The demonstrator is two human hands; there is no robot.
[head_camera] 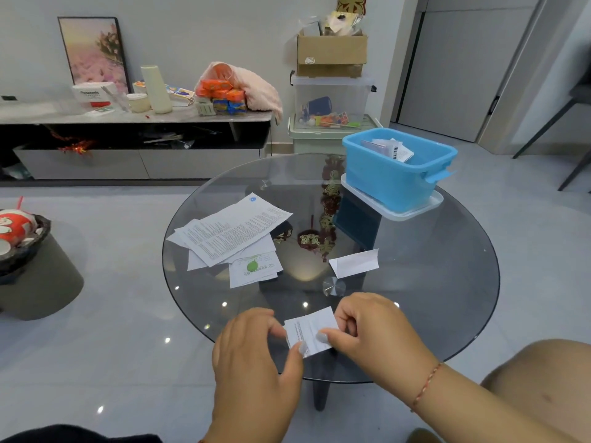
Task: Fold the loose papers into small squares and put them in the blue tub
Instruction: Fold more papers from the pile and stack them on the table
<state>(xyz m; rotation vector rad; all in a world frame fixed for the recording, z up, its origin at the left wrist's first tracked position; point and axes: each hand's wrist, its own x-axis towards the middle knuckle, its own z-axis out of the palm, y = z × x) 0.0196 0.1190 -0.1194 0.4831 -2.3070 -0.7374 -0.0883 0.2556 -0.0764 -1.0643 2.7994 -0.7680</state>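
Round glass desk [415, 314] in a living rm, grey tile floor round it. Both hands pinch one folded paper [308, 334] at the near edge: left hand [256, 353] on its left side w/ thumb on the lower corner, right hand [367, 330] on its right side. Blue tub [393, 183] sits far right, ahead of my right hand, so that's the nearer one for the drop. Loose papers [230, 231] wait mid-left; another folded piece [355, 263] lies btwn me & tub.
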